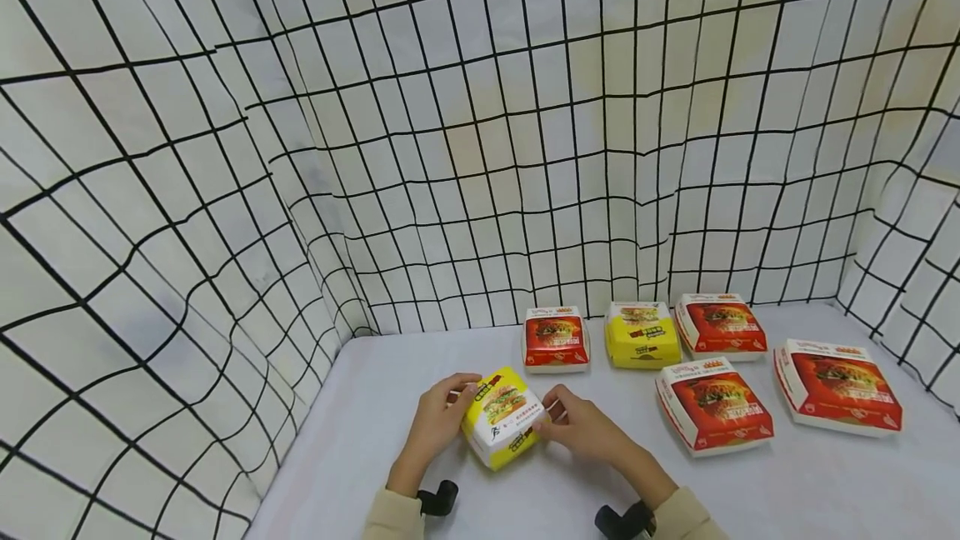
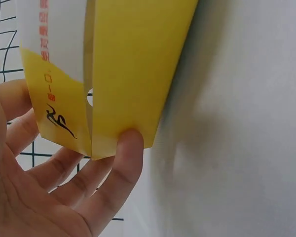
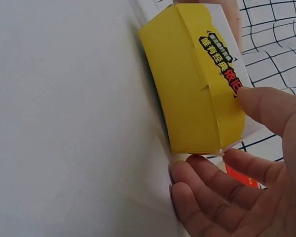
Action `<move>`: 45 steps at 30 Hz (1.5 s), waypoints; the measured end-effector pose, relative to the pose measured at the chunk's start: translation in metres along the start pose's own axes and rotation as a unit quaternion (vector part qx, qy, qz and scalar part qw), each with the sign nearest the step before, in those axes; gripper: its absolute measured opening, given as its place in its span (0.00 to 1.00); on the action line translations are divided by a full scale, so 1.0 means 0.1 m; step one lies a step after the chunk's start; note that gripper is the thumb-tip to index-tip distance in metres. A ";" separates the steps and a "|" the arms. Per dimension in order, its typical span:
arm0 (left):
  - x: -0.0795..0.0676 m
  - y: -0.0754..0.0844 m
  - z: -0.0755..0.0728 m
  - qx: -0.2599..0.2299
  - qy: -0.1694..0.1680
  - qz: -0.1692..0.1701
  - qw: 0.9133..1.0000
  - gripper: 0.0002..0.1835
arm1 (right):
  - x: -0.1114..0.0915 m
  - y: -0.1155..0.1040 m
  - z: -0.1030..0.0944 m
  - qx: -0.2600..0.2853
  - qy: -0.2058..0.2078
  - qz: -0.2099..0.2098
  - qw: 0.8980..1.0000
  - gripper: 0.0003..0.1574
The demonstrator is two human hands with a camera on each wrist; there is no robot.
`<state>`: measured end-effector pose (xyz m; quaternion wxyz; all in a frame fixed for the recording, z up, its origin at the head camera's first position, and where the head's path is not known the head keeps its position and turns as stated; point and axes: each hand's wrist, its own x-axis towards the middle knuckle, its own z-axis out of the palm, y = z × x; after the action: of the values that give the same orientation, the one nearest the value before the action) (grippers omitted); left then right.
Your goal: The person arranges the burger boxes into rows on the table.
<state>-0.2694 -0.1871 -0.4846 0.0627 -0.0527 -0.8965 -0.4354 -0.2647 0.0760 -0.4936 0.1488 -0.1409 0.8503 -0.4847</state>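
Note:
A yellow and white burger box (image 1: 501, 417) with a burger picture on its lid sits between both hands, over the white table. My left hand (image 1: 437, 417) holds its left end; in the left wrist view the fingers spread around that end, one fingertip on the yellow side (image 2: 133, 74). From the right, my right hand (image 1: 588, 427) grips the opposite end. Its thumb lies on the top edge by the printed lettering, as the right wrist view shows, and the other fingers bend at the box's end (image 3: 187, 103). The lid looks closed, with a narrow gap along one seam.
Another yellow burger box (image 1: 643, 338) stands at the back. Around it are several red boxes: one at its left (image 1: 557, 342), one at its right (image 1: 723, 327), others nearer (image 1: 723, 411) and far right (image 1: 847, 390). A white wall with black grid (image 1: 487, 148) borders the table (image 1: 337, 440).

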 end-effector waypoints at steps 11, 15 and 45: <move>0.05 0.01 -0.07 0.005 0.003 0.003 1.000 0.15 | -0.01 -0.01 -0.03 0.032 0.040 0.018 0.999 0.29; 0.06 -0.02 -0.12 0.007 0.003 -0.014 1.000 0.16 | 0.02 0.01 0.02 0.052 0.059 -0.003 0.997 0.27; 0.02 -0.02 -0.02 -0.006 -0.020 -0.030 0.999 0.17 | 0.01 -0.03 0.07 0.032 0.006 0.007 0.999 0.41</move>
<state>-0.2720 -0.1899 -0.4850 0.0310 -0.0352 -0.8963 -0.4409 -0.2624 0.0689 -0.4943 0.1514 -0.1272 0.8361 -0.5117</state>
